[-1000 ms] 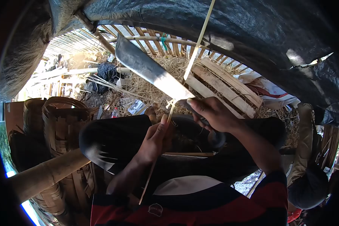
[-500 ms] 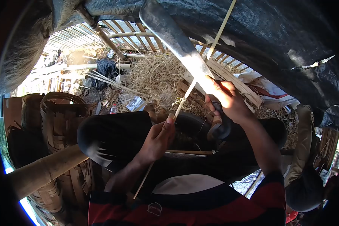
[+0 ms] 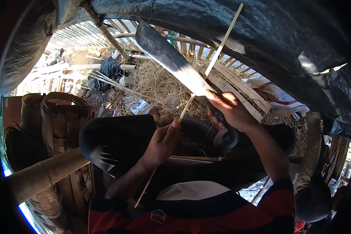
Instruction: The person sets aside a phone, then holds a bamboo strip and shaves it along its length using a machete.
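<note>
Dark sheeting [image 3: 277, 35] arches over straw [image 3: 156, 80] and slatted wood [image 3: 238, 87]. 2 knees spread below. The right hand's [image 3: 236, 111] fingers wrap the machete [image 3: 171, 58], its blade crossing the strip [image 3: 186, 108], which the left hand's [image 3: 162, 144] thumb and fingers pinch.

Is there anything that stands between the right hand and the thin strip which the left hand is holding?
Yes: the knife blade, held by the right hand, crosses the thin strip above the left hand, hiding a short part. Nothing else visible stands between.
</note>
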The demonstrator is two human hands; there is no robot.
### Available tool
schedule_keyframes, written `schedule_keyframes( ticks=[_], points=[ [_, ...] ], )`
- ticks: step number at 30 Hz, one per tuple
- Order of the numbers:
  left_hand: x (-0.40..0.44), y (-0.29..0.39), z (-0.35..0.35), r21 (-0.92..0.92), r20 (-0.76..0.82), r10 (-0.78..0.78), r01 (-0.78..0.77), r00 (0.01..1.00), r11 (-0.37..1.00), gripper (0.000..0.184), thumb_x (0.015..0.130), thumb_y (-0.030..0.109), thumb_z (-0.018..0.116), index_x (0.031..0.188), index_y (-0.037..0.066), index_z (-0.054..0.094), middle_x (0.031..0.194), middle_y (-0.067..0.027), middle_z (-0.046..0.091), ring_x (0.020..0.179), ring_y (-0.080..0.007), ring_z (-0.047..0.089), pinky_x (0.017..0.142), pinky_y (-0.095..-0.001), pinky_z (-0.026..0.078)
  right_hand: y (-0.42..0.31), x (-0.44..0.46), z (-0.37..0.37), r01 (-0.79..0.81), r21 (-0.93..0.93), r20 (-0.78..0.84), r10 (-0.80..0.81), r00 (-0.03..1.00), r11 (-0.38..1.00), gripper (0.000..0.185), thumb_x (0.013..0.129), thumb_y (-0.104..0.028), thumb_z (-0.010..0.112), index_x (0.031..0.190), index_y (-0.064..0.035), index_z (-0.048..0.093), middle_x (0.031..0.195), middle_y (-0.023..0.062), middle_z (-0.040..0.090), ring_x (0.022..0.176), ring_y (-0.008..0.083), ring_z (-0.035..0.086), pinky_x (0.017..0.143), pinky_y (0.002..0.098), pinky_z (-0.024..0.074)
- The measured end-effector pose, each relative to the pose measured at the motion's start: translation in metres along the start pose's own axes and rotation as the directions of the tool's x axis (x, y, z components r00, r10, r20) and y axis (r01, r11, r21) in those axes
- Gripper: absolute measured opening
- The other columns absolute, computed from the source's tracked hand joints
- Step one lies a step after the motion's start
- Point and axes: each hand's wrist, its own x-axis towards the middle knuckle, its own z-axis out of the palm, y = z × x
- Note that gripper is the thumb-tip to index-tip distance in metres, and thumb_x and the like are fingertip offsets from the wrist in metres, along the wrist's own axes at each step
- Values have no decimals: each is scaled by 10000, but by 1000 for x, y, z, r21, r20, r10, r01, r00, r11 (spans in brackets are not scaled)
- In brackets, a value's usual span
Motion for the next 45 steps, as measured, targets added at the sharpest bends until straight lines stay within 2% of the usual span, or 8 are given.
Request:
schedule_keyframes(
  ticks=[9,13,17,23,27,31,37,45],
  points=[
    [4,3,0,-16,-33,-37,36,999,999,445,1007,416,377,728,79,463,596,78,350,528,-13,304,464,-214,238,13,6,14,77,-110,206,-53,977,991,541,965,-502,422,692,-45,523,500,3,469,393,76,449,394,224,362],
    [4,1,1,21,-38,22,-22,999,1000,441,1006,417,379,750,73,479,611,74,365,537,-16,298,471,-218,243,2,6,-7,54,58,-25,-53,998,997,455,987,-404,422,758,-34,553,555,13,507,435,76,472,400,212,372],
    [9,-7,3,40,-81,46,-43,996,998,439,1007,413,379,768,63,492,620,75,363,548,-17,292,477,-220,247,13,5,9,51,-153,97,-36,995,987,559,962,-527,403,719,-38,522,528,0,488,423,68,464,404,215,376],
    [6,-5,4,220,-74,125,-106,989,970,443,1017,385,370,838,12,527,621,58,383,577,-23,323,494,-236,293,1,6,-2,49,63,20,-51,999,997,452,989,-413,426,802,-26,564,585,11,504,468,70,484,408,218,372],
    [8,-2,4,260,-89,87,-61,992,964,449,1020,379,362,869,-7,536,623,42,402,595,-33,342,509,-252,321,1,2,14,23,-196,126,2,992,980,486,981,-453,418,815,-18,556,532,-1,466,437,69,478,404,209,368],
    [4,2,6,251,-115,108,-76,987,965,470,1018,393,357,853,-9,535,621,34,407,599,-42,347,512,-263,329,-5,6,6,80,30,7,-80,997,996,455,999,-382,409,766,-23,560,541,2,488,421,75,457,394,213,356],
    [6,-7,1,252,-99,98,-70,990,965,454,1019,393,344,889,-5,520,630,29,396,590,-47,346,508,-276,320,11,12,16,71,-125,67,-63,996,990,532,964,-501,426,721,-41,538,511,-13,473,419,63,460,398,220,374],
    [-13,2,9,246,99,146,-167,984,955,383,1028,350,319,998,10,493,643,44,386,572,-44,330,512,-248,301,12,21,22,136,149,-114,-119,986,980,212,878,-246,669,868,-42,613,554,-39,483,436,45,444,408,210,355]
  ],
)
